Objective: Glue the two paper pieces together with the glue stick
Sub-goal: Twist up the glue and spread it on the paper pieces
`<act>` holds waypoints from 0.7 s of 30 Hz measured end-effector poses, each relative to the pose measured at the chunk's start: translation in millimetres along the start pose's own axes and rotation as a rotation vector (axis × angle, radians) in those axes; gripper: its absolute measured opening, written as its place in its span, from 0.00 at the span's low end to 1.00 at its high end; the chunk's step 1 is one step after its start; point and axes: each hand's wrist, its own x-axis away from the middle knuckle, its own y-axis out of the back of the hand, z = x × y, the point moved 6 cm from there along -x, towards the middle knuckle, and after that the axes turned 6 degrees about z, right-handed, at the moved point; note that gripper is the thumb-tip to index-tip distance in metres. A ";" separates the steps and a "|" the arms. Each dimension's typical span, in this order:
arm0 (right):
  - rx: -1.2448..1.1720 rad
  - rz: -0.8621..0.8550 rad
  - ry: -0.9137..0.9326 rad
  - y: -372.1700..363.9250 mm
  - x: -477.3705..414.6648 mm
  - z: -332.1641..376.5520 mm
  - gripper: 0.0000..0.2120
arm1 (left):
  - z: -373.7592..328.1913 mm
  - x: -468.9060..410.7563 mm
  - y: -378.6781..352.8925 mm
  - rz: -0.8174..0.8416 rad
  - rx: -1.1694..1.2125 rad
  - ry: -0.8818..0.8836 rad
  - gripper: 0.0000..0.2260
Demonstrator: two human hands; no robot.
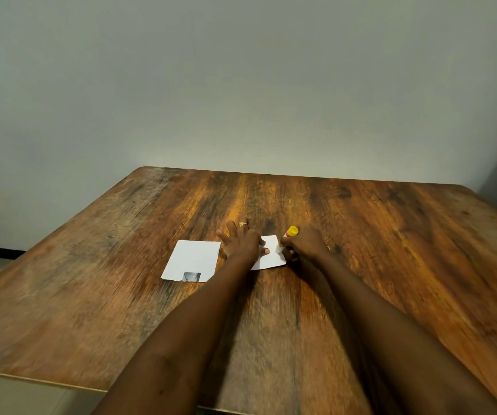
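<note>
Glue stick (288,236) clenched in right hand (302,245), tip on small paper (271,253); left hand (240,243) flat, pinning it; bigger sheet (193,260) just left, toward worktop's (391,265) left edge.

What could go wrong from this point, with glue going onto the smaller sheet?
1. The glue stick in the right hand works near the edge of the small paper, so glue may smear onto the table.
2. The left hand pins only one side; the sheet could slide or crumple.
3. The larger paper lies apart, so alignment could be off.
</note>
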 end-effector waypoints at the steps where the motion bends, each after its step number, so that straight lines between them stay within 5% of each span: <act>1: 0.010 0.002 0.004 0.5 1.4 -0.3 0.10 | -0.3 -0.5 -0.3 -0.001 -0.010 -0.001 0.18; 21: 0.071 0.047 -0.024 3.0 13.1 -2.8 0.09 | -5.2 -0.5 -2.3 0.028 -0.058 -0.002 0.19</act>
